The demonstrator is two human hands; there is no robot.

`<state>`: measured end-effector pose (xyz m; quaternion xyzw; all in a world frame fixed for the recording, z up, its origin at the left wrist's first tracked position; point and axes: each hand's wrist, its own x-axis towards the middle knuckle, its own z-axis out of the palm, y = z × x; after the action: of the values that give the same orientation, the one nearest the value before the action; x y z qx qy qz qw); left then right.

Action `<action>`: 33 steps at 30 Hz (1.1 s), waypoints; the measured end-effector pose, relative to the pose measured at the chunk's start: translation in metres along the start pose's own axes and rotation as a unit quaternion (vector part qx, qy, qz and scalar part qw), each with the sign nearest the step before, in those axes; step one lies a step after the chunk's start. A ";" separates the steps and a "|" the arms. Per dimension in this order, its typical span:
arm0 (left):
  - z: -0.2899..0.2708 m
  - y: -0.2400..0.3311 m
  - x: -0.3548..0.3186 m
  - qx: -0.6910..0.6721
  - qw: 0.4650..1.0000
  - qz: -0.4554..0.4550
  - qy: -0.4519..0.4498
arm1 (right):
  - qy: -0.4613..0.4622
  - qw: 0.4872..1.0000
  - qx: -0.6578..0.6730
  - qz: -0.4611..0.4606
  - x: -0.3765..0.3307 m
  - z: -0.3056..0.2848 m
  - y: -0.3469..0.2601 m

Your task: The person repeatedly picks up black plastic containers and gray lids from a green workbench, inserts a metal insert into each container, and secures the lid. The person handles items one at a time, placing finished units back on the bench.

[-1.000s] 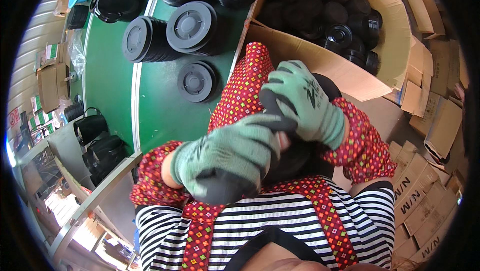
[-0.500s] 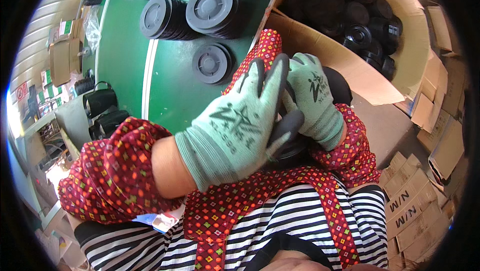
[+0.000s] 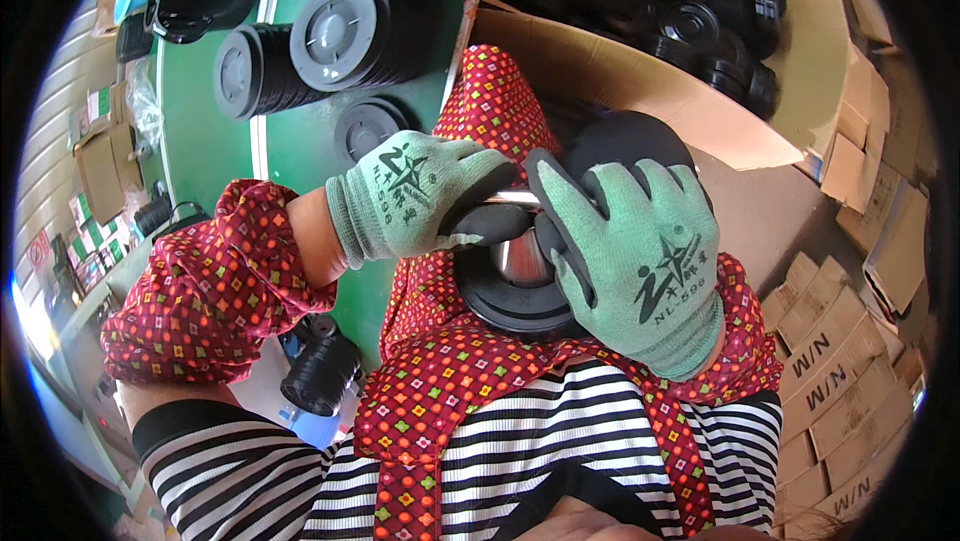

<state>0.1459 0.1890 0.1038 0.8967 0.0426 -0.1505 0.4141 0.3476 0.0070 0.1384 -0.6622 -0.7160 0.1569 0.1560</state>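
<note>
Spreading across the top of the view, the green table [image 3: 205, 156] carries rows of grey-and-black round discs [image 3: 335, 31] lying on their sides, and an open cardboard box [image 3: 640, 71] to your right holds many more black round parts [image 3: 720, 21].

Held close against your patterned apron is a black disc with a shiny metal centre [image 3: 515, 281].

Your right hand [image 3: 640, 251], in a green glove, is curled over its right edge, fingers closed on the rim.

Your left hand [image 3: 420, 196] has changed most: half a second ago it lay spread flat over the part, covering it. Now it is drawn back to the left, fingers bent, with the dark fingertips [image 3: 490, 224] pinched at the metal centre. That uncovers the disc's face.
</note>
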 end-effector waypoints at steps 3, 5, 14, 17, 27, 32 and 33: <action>0.023 0.015 -0.010 0.000 0.998 -0.038 0.039 | -0.057 0.997 -0.016 -0.043 -0.004 -0.007 -0.005; 0.022 -0.010 0.010 0.021 0.996 0.045 0.076 | -0.045 0.997 -0.069 -0.014 -0.006 -0.016 -0.015; 0.017 0.009 -0.010 0.016 0.980 0.004 0.198 | 0.082 0.996 -0.010 -0.040 -0.013 -0.007 -0.010; 0.048 0.004 -0.046 -0.037 0.905 -0.057 0.421 | 0.165 0.980 -0.031 -0.107 -0.031 -0.003 -0.009; 0.250 -0.024 -0.205 0.035 0.766 -0.392 0.508 | 0.101 0.963 0.235 -0.082 -0.061 0.050 -0.009; 0.305 -0.028 -0.226 0.039 0.768 -0.395 0.503 | 0.126 0.963 0.220 -0.090 -0.057 0.050 -0.015; 0.306 -0.028 -0.228 0.048 0.796 -0.403 0.449 | 0.137 0.961 0.224 -0.088 -0.057 0.052 -0.015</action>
<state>-0.1482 -0.0126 -0.0342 0.7841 0.5738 0.1136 0.2073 0.3161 -0.0513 0.0965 -0.5602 -0.6897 0.2068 0.4095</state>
